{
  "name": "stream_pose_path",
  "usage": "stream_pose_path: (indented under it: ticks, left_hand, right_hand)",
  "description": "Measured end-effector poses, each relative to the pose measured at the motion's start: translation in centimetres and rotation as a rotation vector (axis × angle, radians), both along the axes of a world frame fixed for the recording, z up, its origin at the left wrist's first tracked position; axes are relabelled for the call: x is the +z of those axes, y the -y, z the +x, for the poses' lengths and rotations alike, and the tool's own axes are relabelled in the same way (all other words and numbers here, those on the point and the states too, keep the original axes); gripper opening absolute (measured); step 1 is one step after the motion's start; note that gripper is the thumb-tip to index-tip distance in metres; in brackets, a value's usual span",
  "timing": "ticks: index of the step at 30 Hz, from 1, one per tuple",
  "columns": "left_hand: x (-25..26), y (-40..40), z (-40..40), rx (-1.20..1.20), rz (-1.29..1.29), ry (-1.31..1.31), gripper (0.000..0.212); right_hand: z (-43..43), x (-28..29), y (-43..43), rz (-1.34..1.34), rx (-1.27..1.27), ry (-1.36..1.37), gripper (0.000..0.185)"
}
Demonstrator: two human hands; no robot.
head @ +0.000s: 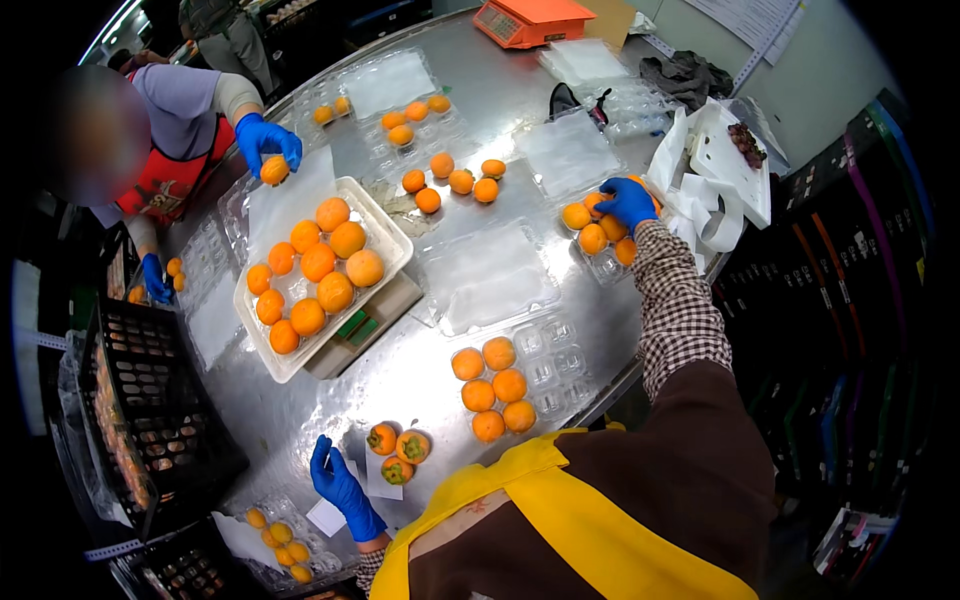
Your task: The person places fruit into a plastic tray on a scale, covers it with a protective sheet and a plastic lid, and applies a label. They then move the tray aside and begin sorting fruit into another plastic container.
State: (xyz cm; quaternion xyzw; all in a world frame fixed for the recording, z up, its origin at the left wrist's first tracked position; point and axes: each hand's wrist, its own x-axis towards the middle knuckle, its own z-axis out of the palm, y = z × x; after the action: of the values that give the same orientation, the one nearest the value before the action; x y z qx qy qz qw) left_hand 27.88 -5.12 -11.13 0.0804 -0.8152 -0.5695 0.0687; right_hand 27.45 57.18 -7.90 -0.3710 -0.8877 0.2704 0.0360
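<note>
My right hand, in a blue glove, reaches over a clear plastic clamshell tray at the right of the metal table. Its fingers curl on a persimmon, among several others in that tray; my palm hides part of them. My left hand, also gloved in blue, is empty with its fingers apart, above the table's near side. Three persimmons with leafy calyxes lie just right of it. Before me, another clear tray has several persimmons filling its left part, with bare cups on the right.
A white tray of persimmons rests on a scale. Across the table, a co-worker's gloved hand holds a persimmon. Loose persimmons lie mid-table. A black crate stands left; an orange scale stands at the back.
</note>
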Motion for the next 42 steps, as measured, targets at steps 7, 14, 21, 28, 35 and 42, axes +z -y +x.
stream_pose_path:
  ticks: [7, 14, 21, 28, 35, 42]
  left_hand:
    - [-0.1, -0.1, -0.1, 0.008, -0.045, -0.05, 0.025]
    - [1.3, -1.4, -0.7, -0.009, -0.069, -0.124, 0.025]
    - [-0.2, -0.6, 0.6, 0.071, -0.043, -0.075, 0.023]
    - [-0.1, -0.6, 0.8, 0.092, -0.012, -0.069, 0.023]
    - [0.3, -1.7, 0.1, 0.072, 0.06, -0.071, 0.023]
    - [0.7, -2.0, 0.1, 0.1, 0.096, -0.085, 0.023]
  right_hand:
    - [-1.5, -1.8, -3.5, 0.303, 0.149, 0.117, 0.041]
    - [-2.9, -0.9, -4.6, 0.238, 0.19, 0.416, 0.055]
    - [-2.7, -2.2, -7.1, 0.184, 0.107, 0.306, 0.046]
    - [-2.4, -1.3, -6.0, 0.308, -0.004, -0.012, 0.04]
    - [-12.4, 9.1, 7.9, -0.353, 0.466, -0.684, 0.036]
    - [-19.1, 13.3, 29.9, -0.119, 1.259, -0.559, 0.039]
